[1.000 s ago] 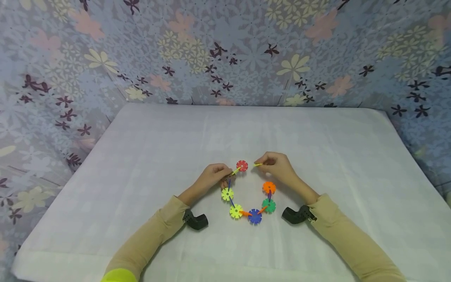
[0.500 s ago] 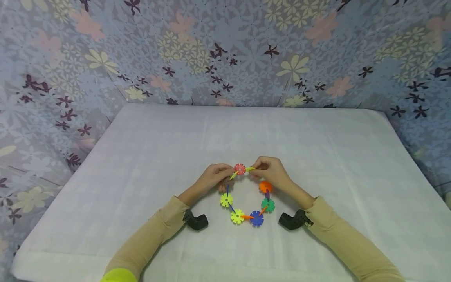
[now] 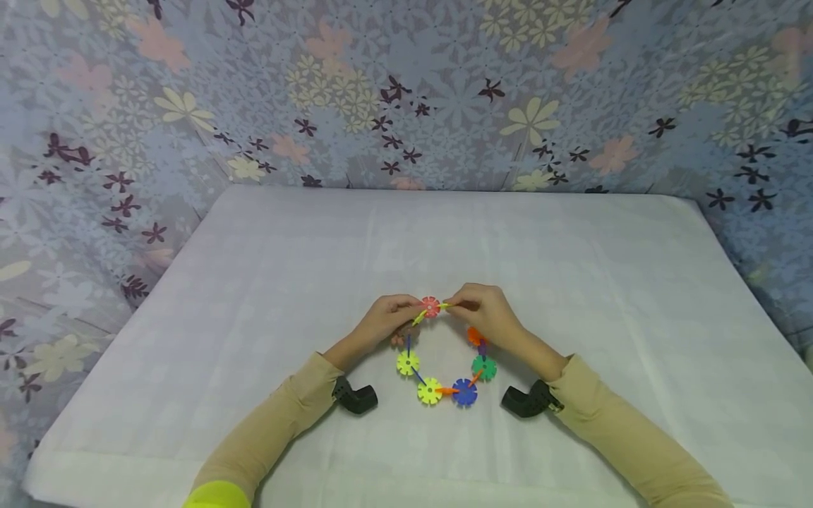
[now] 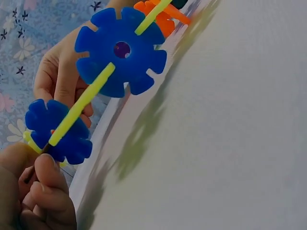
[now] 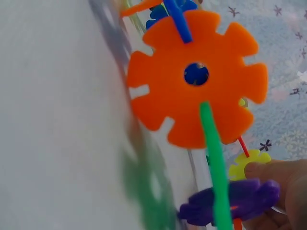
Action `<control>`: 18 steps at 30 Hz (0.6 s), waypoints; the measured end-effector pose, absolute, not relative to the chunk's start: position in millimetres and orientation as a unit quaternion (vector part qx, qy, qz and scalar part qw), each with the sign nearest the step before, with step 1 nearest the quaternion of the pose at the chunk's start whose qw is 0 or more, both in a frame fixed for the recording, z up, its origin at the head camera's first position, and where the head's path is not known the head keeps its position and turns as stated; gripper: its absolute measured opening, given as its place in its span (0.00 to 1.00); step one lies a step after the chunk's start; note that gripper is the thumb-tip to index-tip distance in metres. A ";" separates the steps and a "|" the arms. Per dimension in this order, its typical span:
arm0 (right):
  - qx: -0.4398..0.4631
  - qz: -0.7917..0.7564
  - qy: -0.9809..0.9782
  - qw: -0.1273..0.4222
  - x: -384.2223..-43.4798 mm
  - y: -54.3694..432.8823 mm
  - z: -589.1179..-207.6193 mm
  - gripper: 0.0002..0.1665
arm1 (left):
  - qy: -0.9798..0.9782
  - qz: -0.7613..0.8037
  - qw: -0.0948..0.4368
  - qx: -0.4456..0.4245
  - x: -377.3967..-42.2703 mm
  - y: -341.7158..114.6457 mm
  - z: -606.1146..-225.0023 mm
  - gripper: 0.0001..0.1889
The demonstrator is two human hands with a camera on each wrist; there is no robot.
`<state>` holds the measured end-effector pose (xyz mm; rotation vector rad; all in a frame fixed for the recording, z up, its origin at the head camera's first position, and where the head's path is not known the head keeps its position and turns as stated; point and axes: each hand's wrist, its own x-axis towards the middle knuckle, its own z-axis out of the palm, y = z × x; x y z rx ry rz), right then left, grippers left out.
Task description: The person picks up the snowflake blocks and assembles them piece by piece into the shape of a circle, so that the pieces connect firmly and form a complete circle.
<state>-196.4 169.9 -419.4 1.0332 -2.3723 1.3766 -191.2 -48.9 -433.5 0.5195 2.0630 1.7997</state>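
Note:
Notched flower-shaped plastic discs slot together in an open ring above the table. My left hand [image 3: 387,317] pinches a brown disc [image 4: 46,148], seen edge-on in the left wrist view. A yellow disc [image 3: 419,317] links that to a red disc [image 3: 430,307] at the top. Another yellow disc [image 5: 256,162] is pinched in my right hand [image 3: 485,310], its edge meeting the red disc's right side. Further round hang yellow, blue [image 3: 465,392] and green [image 3: 485,367] discs, with an orange disc [image 3: 475,336] at the right end, partly hidden by my right hand.
A white cloth covers the table [image 3: 298,268]. Flowered fabric [image 3: 457,99] hangs behind and at both sides. Black wrist mounts [image 3: 356,398] jut inward from both sleeves, below the hands and on either side of the ring.
My right hand has moved left, bringing its yellow disc from apart to meeting the red disc. The red disc shifted slightly left and down. The orange disc is now partly covered.

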 end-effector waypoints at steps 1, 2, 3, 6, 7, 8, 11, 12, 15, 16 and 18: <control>0.357 0.464 -0.802 0.114 -197.3 170.2 -421.2 0.05 | 0.730 0.633 0.174 0.189 -189.6 -48.4 -429.7 0.14; 0.364 0.464 -0.799 0.120 -197.8 170.6 -422.4 0.06 | 0.728 0.634 0.177 0.193 -188.3 -48.0 -426.5 0.13; 0.370 0.464 -0.796 0.124 -197.8 170.7 -423.0 0.06 | 0.725 0.635 0.181 0.197 -187.1 -47.6 -423.3 0.13; 0.380 0.458 -0.793 0.131 -197.7 170.1 -425.2 0.07 | 0.721 0.635 0.185 0.209 -183.0 -46.6 -414.3 0.13; 0.381 0.457 -0.793 0.131 -197.5 169.8 -425.8 0.07 | 0.719 0.635 0.184 0.213 -181.6 -46.4 -411.5 0.12; 0.383 0.456 -0.793 0.131 -197.3 169.5 -426.0 0.07 | 0.715 0.638 0.188 0.214 -181.7 -46.4 -411.6 0.13; 0.382 0.460 -0.791 0.133 -197.5 169.2 -427.6 0.07 | 0.716 0.638 0.178 0.222 -182.5 -46.8 -414.1 0.12; 0.382 0.462 -0.789 0.134 -197.8 169.2 -427.8 0.07 | 0.715 0.639 0.176 0.223 -183.8 -47.1 -417.4 0.12; 0.379 0.459 -0.794 0.124 -198.8 168.8 -424.6 0.07 | 0.722 0.634 0.172 0.216 -188.4 -48.2 -427.8 0.14; 0.373 0.450 -0.804 0.107 -200.0 169.8 -421.0 0.06 | 0.725 0.633 0.172 0.209 -189.4 -48.7 -430.2 0.14; 0.340 0.432 -0.834 0.043 -203.0 174.3 -408.5 0.09 | 0.734 0.627 0.170 0.199 -188.2 -48.9 -426.3 0.14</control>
